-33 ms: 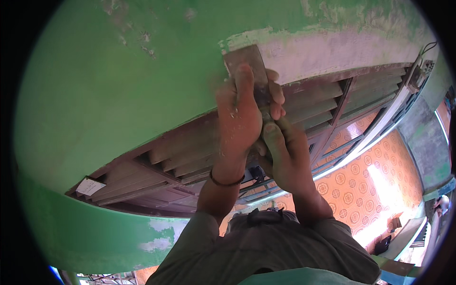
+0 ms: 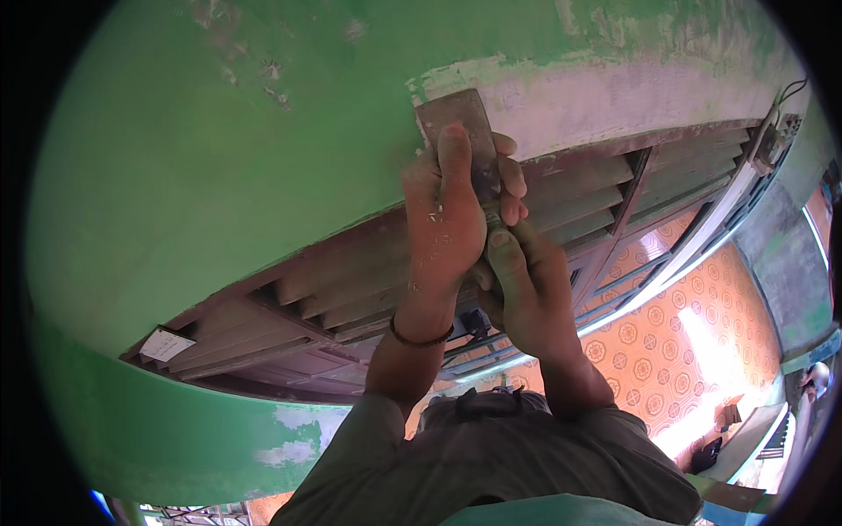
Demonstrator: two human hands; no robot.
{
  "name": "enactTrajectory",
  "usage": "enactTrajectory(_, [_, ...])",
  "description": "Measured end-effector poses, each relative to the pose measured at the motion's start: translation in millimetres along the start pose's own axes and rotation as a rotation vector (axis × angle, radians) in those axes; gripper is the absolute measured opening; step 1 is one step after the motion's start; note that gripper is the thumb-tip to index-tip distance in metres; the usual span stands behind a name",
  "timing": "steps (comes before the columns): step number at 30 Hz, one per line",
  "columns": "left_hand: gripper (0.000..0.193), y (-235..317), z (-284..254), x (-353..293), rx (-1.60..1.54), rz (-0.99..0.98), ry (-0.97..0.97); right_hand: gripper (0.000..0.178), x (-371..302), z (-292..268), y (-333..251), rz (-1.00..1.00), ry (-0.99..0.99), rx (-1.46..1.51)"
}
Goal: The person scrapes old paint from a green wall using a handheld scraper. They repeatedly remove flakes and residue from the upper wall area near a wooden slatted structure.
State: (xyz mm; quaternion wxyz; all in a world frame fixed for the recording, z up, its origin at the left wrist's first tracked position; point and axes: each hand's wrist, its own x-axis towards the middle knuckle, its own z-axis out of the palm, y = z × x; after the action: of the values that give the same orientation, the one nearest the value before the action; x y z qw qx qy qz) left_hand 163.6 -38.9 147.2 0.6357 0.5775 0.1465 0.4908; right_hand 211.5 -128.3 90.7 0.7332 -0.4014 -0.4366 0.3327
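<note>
Scraper (image 2: 467,112): blade edge apparently touching green wall (image 2: 263,167); long axis 11 to 5 o'clock, blade at 11.
Left hand (image 2: 443,206): nearer the blade; thumb on its face, fingers around its 3-o'clock edge.
Right hand (image 2: 531,289): grasping the mostly hidden handle, 5 o'clock from blade.
Pale strip (image 2: 605,96): 2 to 3 o'clock from blade.

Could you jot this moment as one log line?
left hand: holding scraper by blade | right hand: gripping scraper's lower end | scraper: at edge of pale patch on green wall
</note>
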Motion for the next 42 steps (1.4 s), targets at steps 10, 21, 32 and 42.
enactTrajectory(10, [0.051,-2,-3,10,0.003,0.141,-0.079,0.030,4,-1,-3,0.032,0.009,0.062])
enactTrajectory(21, [0.051,3,4,11,-0.046,0.217,-0.111,0.025,5,-3,-16,0.070,-0.019,0.095])
enactTrajectory(32, [0.049,13,8,13,-0.061,0.168,-0.087,0.025,10,-1,-31,0.048,-0.025,0.024])
enactTrajectory(42, [0.050,15,10,13,-0.070,0.109,-0.045,0.028,16,-4,-32,0.024,-0.035,-0.065])
